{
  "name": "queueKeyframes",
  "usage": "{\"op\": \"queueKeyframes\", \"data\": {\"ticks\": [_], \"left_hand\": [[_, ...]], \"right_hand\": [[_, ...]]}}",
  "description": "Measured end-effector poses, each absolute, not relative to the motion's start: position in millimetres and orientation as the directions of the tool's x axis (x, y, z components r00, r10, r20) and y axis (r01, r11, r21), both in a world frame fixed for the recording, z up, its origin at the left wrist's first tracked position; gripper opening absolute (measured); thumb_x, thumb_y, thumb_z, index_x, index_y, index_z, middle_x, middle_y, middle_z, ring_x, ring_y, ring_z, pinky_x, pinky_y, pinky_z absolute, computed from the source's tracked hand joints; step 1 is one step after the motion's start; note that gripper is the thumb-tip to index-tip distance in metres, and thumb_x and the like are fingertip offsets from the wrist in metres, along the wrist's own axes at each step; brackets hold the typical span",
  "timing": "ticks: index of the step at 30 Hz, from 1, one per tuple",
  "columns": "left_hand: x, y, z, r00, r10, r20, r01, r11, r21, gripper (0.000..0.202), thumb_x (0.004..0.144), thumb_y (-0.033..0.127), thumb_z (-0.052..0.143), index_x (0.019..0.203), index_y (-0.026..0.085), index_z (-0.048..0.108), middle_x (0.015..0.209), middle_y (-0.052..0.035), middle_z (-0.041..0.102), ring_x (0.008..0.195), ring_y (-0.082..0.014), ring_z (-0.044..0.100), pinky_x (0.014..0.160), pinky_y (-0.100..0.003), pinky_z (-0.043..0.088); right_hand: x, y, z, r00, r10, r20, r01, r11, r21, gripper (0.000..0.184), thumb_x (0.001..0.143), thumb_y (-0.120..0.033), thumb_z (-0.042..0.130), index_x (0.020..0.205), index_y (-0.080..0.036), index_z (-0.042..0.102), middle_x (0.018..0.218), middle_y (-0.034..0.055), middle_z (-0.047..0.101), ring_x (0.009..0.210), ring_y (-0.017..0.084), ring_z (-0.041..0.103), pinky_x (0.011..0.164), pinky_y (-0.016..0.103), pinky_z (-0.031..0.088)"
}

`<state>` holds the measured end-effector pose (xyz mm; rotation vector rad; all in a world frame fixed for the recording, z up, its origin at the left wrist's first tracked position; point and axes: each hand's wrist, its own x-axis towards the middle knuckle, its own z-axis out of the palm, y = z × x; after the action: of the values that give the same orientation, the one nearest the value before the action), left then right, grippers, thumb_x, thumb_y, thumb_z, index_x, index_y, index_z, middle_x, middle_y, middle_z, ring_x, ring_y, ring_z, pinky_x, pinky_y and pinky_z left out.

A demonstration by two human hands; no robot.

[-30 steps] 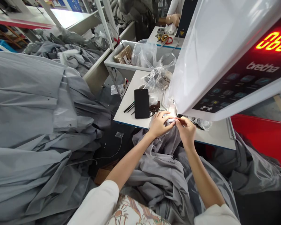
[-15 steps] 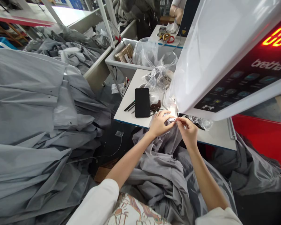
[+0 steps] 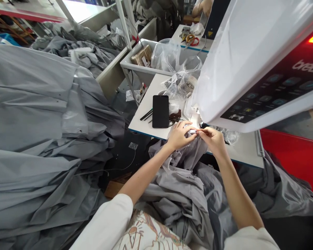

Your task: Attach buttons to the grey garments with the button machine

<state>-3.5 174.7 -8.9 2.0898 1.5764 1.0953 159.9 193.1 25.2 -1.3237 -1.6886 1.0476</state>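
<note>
Several heaps of gray cloth lie about, the largest filling the left side of the view, with small eyelets along one edge. Behind it, more gray cloth is piled below a white table, and a white tray holds a cardboard parcel and a clear plastic bag. Farther back, on another white table, lie red-handled scissors, and a co-worker's hand shows at the top edge.

On the nearer white worktable lie a black smartphone, thin dark sticks just to its left, a brown leather piece just to its right, and a crumpled plastic bag beyond.

At the table's front edge the two hands are together. The left hand is cupped over a gathered fold of gray cloth, and the right hand reaches in from the other side. Their fingers close on a small pale piece, too small to identify, just below the sewing machine's white cover. That cloth trails down over the person's lap, past white sleeves and a patterned garment. To the right, the machine's dark control panel overhangs a red surface.
</note>
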Motion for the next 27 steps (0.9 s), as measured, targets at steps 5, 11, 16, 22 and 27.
{"op": "queueKeyframes", "data": {"ticks": [5,11,16,22,27], "left_hand": [[-3,175,-10,0.100,0.918,0.383,0.690,-0.342,0.639,0.020,0.082,0.032,0.065,0.101,0.027,0.067,0.119,-0.0021,0.059,0.114,-0.0195,0.052,0.099,-0.033,0.041],[-3,175,-11,0.100,0.913,0.395,0.688,-0.350,0.636,0.020,0.082,0.033,0.064,0.102,0.027,0.067,0.119,-0.0025,0.059,0.114,-0.0194,0.052,0.099,-0.033,0.041],[-4,175,-10,0.099,0.909,0.404,0.684,-0.357,0.636,0.020,0.082,0.033,0.064,0.101,0.027,0.067,0.118,-0.0023,0.059,0.113,-0.0193,0.052,0.099,-0.033,0.041],[-5,176,-11,0.103,0.913,0.394,0.690,-0.351,0.633,0.021,0.083,0.034,0.064,0.102,0.027,0.067,0.119,-0.0027,0.058,0.114,-0.0192,0.051,0.100,-0.033,0.040],[-5,176,-12,0.104,0.909,0.403,0.683,-0.360,0.636,0.021,0.083,0.034,0.064,0.102,0.026,0.067,0.119,-0.0030,0.058,0.114,-0.0191,0.051,0.100,-0.032,0.040]], "right_hand": [[159,194,29,-0.217,0.975,0.048,0.391,0.132,-0.911,0.021,0.075,-0.037,0.063,0.079,-0.018,0.073,0.082,0.0041,0.072,0.074,0.019,0.066,0.069,0.030,0.052],[157,197,30,-0.226,0.974,0.006,0.402,0.099,-0.910,0.023,0.073,-0.037,0.064,0.079,-0.017,0.074,0.076,0.0042,0.072,0.070,0.020,0.065,0.063,0.029,0.049],[157,195,25,-0.184,0.981,0.056,0.424,0.131,-0.896,0.023,0.074,-0.037,0.063,0.078,-0.018,0.073,0.069,0.0024,0.068,0.062,0.017,0.059,0.057,0.027,0.045],[157,193,20,-0.172,0.980,0.095,0.433,0.162,-0.887,0.023,0.076,-0.037,0.061,0.082,-0.019,0.073,0.075,0.0027,0.068,0.066,0.016,0.058,0.062,0.029,0.046],[157,193,19,-0.184,0.970,0.156,0.457,0.225,-0.861,0.021,0.078,-0.037,0.061,0.081,-0.020,0.073,0.074,0.0023,0.064,0.067,0.015,0.056,0.061,0.028,0.043]]}}
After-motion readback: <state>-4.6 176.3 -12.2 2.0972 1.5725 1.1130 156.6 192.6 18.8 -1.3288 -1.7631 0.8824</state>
